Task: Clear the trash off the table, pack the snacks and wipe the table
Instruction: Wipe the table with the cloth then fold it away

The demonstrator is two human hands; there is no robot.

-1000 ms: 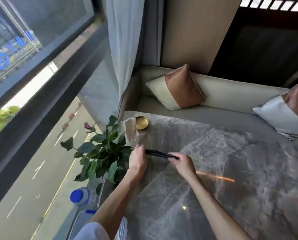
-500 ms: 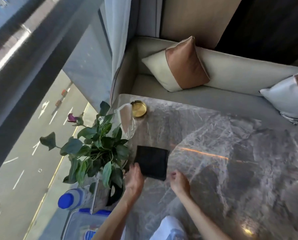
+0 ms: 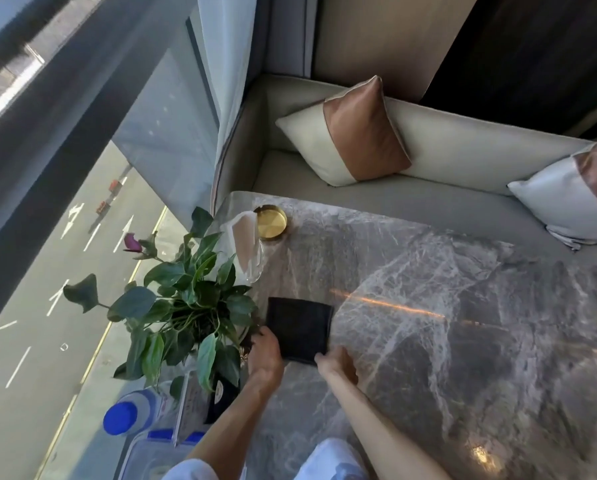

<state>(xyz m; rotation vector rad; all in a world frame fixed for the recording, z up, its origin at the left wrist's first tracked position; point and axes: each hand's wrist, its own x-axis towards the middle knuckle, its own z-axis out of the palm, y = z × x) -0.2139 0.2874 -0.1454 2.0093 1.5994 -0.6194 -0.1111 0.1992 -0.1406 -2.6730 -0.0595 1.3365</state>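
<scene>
Only one cloth (image 3: pixel 298 329) lies on the marble table (image 3: pixel 463 323), with one gold dish (image 3: pixel 272 222), one glass (image 3: pixel 249 249), one potted plant (image 3: pixel 186 306), one water bottle (image 3: pixel 130 414) and one plastic box (image 3: pixel 151 455) along the window side; two cushions (image 3: pixel 352 133) sit on the sofa (image 3: pixel 463 150) beyond. Two hands work the cloth. The left hand (image 3: pixel 265 358) rests at its near left corner, fingers curled onto the edge, touching the plant's leaves. The right hand (image 3: pixel 338 363) lies at the near right corner with fingers loosely bent; whether it pinches the fabric I cannot tell. To the right and far side the tabletop is wide open up to the sofa edge, while the left is crowded by the plant and glass. The cloth is dark, nearly black, folded into a flat square, lying near the table's left side just beside the plant.
</scene>
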